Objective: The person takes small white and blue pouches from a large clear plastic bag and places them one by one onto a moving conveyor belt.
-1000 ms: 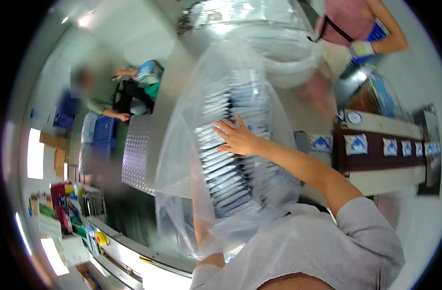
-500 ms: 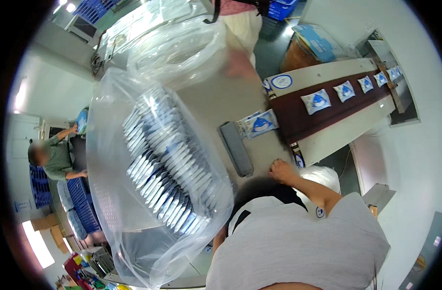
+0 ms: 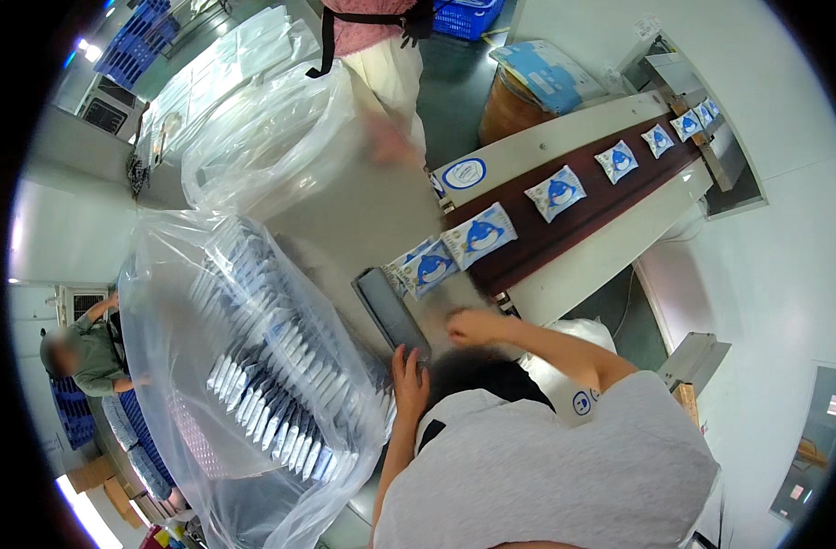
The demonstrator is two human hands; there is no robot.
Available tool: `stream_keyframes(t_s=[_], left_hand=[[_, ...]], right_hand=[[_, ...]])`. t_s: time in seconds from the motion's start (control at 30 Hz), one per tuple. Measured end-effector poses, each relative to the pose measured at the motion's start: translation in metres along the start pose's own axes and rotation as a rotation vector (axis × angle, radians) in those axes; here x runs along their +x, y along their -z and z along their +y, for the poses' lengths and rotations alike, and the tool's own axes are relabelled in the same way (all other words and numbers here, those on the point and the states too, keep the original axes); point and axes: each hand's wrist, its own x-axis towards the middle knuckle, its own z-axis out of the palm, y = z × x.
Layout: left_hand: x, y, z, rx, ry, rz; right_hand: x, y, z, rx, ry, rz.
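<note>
My left hand [image 3: 409, 381] is at the near end of a grey bar-shaped block [image 3: 390, 313], fingers stretched out and apart, holding nothing. My right hand [image 3: 474, 327] rests on the table to the right of the block, its fingers curled in and nothing visible in them. Blue-and-white pillow packets [image 3: 431, 268] overlap beyond the block's far end. Another packet [image 3: 480, 233] lies at the belt's end, touching them. To my left, a large clear plastic bag [image 3: 152, 302] holds stacked rows of similar packets [image 3: 285, 403].
A dark red conveyor belt [image 3: 505, 261] carries several spaced packets from a wall opening at the right. Another person in a pink top [image 3: 358, 37] stands across the table beside more clear bags [image 3: 253, 137]. A co-worker in green [image 3: 96, 363] is at far left. A brown drum [image 3: 509, 110] stands behind the belt.
The view has shifted. My left hand has come into view by the grey block, and my right hand has curled tighter. Packets have advanced along the belt, one reaching its end.
</note>
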Motion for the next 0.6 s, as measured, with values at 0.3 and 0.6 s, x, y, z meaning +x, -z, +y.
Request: stream_keyframes(t_s=[0.3,0.6], left_hand=[[-0.003,-0.02,-0.016,0.138,-0.025,-0.162],[0.004,-0.018,-0.021,0.198,0.056,-0.284]], right_hand=[[-0.056,0.263,0.138,-0.762,-0.416,0.478],[-0.101,0.309,0.23,-1.02,-0.6,-0.299]])
